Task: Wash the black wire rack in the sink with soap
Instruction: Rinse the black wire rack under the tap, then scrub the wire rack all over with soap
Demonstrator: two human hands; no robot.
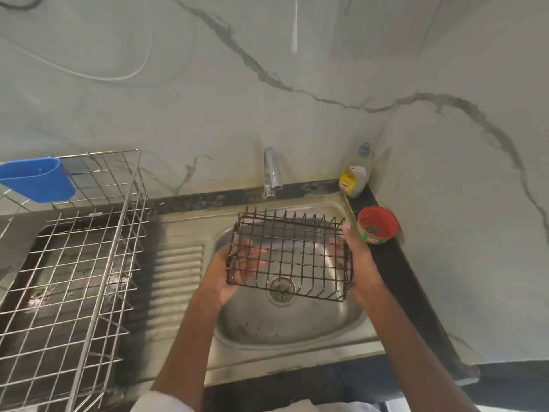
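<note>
While both hands grip its ends, left hand [230,270] and right hand [358,257], the black wire rack [289,257] hangs between them above the round steel sink [297,328].

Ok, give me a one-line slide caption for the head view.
Both hands, left hand and right hand, hold the black wire rack over the steel sink, tap dry.
</note>
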